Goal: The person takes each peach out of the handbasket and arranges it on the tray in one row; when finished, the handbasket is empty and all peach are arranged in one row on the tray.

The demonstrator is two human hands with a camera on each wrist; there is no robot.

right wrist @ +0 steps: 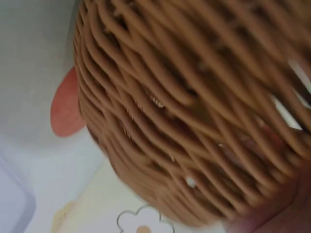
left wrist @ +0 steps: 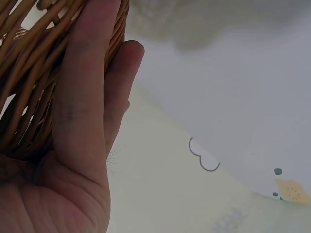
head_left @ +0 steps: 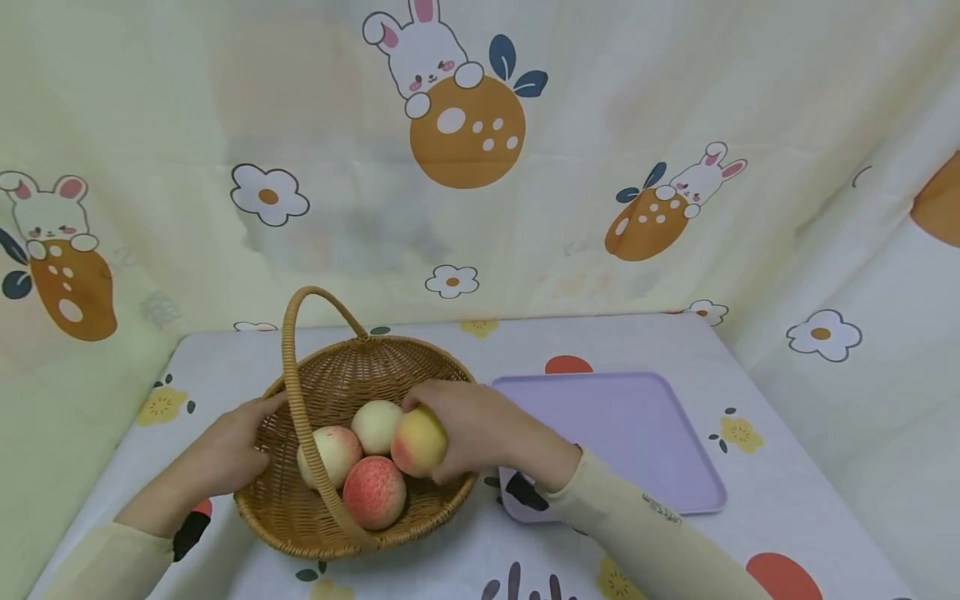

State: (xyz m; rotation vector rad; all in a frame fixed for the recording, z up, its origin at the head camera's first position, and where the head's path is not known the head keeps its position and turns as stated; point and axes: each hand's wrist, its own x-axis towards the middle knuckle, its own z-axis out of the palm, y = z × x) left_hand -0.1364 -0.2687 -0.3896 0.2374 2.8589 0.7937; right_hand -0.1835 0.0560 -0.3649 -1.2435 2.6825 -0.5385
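Nearest to us, the left sleeve [head_left: 112,558] and the right sleeve [head_left: 645,517] come in low from each side. We think the right sleeve could bump the tray, because it crosses the tray's near left corner.

Next we see the red peach [head_left: 373,493] at the near side of the basket [head_left: 345,367]. It could roll, we guess, if the basket tips, since round things lean on each other there. The yellow peach [head_left: 420,442] is beside it, inside the basket on the right. It could slip and knock the others if the hold gets loose. The handle [head_left: 292,367] stands up over the left side, so a lifted peach might bump it if it swings that way.

The left hand [head_left: 228,450] reaches up and right to the left rim. We see it grip there, one finger and the thumb over the edge; the wrist view shows straight fingers along the outside weave. The right hand [head_left: 468,421] comes over the right rim with its back up. Its fingers and thumb curl around the yellow peach, but we can't see every fingertip.

A bit farther in, the pink peach [head_left: 343,450] is partly behind the handle, and the white peach [head_left: 377,427] is just past it. The purple tray [head_left: 600,425] lies to the right on the cloth [head_left: 450,558]. Farthest away, we see the bunny curtain [head_left: 540,275].
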